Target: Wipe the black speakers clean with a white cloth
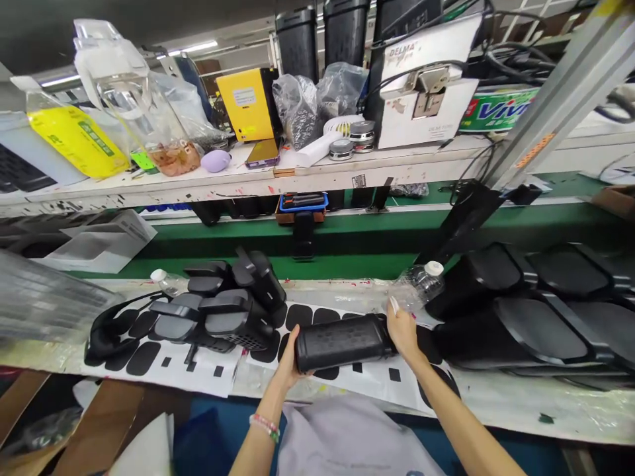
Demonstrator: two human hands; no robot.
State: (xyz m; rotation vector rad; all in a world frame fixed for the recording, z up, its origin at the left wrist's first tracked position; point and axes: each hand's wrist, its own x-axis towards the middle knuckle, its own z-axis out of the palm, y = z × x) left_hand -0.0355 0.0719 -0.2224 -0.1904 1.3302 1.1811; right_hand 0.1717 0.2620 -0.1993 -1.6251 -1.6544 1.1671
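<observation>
A long black plastic housing point(344, 340) lies sideways in front of me, just above the white table edge. My left hand point(288, 360) grips its left end, thumb on top; the fingers underneath are partly hidden. At the other end, my right hand point(403, 332) is closed, with a small white wad point(393, 305) showing between thumb and fingers. Whether the right hand also touches the housing, I cannot tell. Beneath it are white sheets point(367, 377) with black rounded pads. Right behind my right hand lies a clear bottle point(421, 283) with a white cap.
Several black handled units point(225, 317) stand to the left, and larger black bins point(536, 330) crowd the right. A shelf point(317, 173) across the back carries a jug point(133, 99), a yellow box point(245, 104) and bags. A slanted metal post point(550, 99) rises at right.
</observation>
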